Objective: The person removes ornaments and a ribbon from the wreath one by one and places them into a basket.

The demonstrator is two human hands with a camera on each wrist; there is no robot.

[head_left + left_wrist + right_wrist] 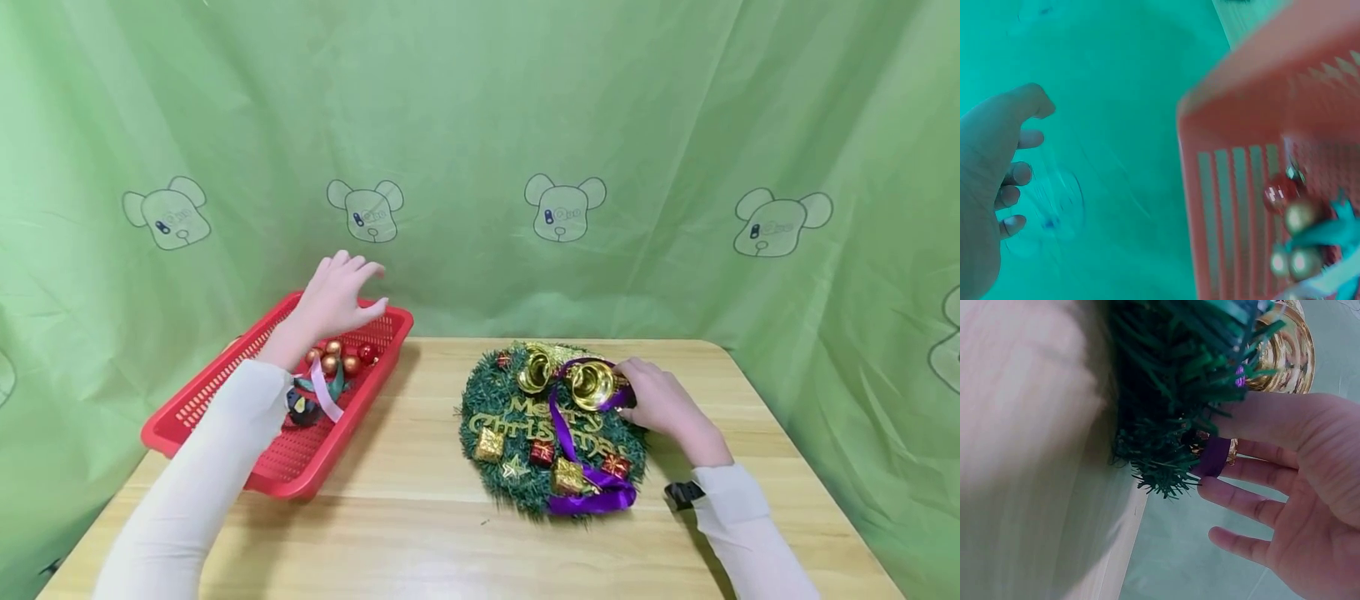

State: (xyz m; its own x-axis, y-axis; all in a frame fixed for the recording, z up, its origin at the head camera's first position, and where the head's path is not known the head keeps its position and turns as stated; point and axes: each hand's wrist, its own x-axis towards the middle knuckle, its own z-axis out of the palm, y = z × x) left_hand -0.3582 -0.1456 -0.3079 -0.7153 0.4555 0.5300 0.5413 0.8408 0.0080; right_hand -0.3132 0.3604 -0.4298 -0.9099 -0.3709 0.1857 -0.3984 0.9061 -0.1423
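Note:
My left hand (335, 298) is in the air over the far end of the red plastic basket (161, 433), its fingers loosely bent and nothing in them. In the left wrist view, that hand (991, 181) is beside the basket wall, apart from it. A round green Christmas wreath (480, 392) lies on the table, with gold bells (592, 385), small gift boxes and "Merry Christmas" lettering. My right hand (663, 404) is at its right edge, by one bell. The right wrist view shows a purple ribbon (1214, 456) between thumb and fingers; the thumb tip is hidden in the greenery.
The basket holds gold balls (331, 364), a red ball (367, 353), a pink ribbon (321, 387) and a dark ornament (303, 408). A wooden table (420, 533) is under everything, backed by a green curtain (465, 100) with bear-head drawings.

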